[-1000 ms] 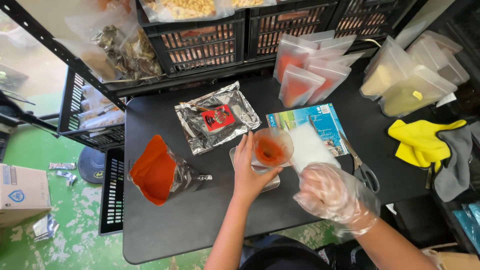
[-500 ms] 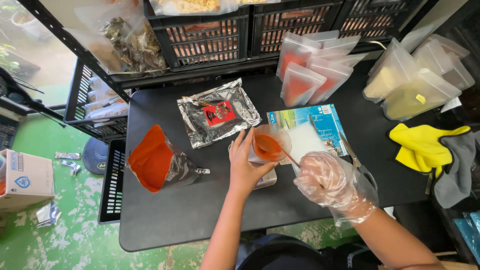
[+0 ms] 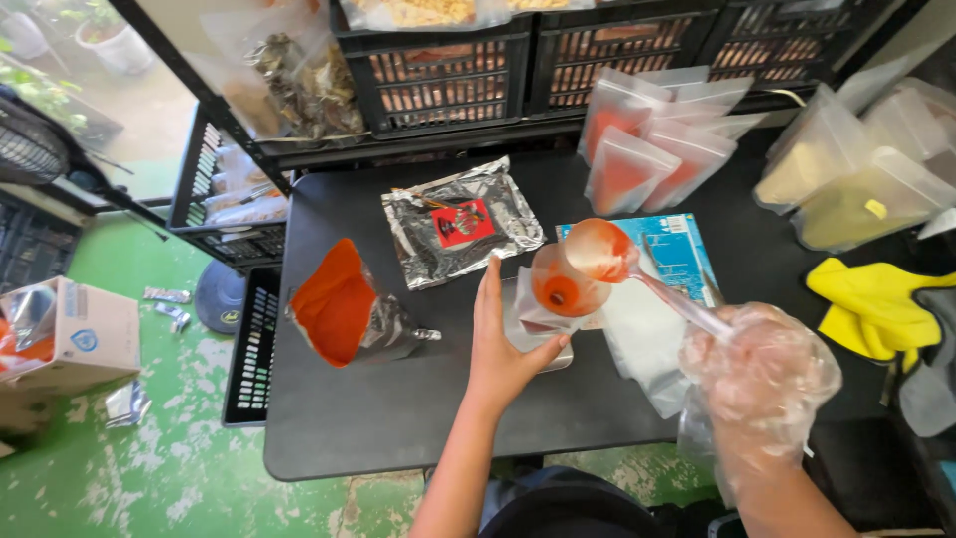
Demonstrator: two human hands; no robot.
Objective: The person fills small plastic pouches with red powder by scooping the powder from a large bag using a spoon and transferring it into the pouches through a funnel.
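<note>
Red powder coats the clear plastic scoop (image 3: 609,251) that the right hand (image 3: 754,369), wrapped in a loose clear plastic glove, holds by its handle in a closed grip, tilted over a small clear pouch (image 3: 560,289) with red powder inside. The bare left hand (image 3: 501,344) steadies that pouch, its grip narrow around the near edge, on the black tabletop (image 3: 398,408). A large open foil bag of red powder (image 3: 344,304) lies well to the left.

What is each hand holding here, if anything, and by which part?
The right hand, in a clear plastic glove, holds a clear scoop by its handle's end. The bare left hand steadies an open pouch at its side.
</note>
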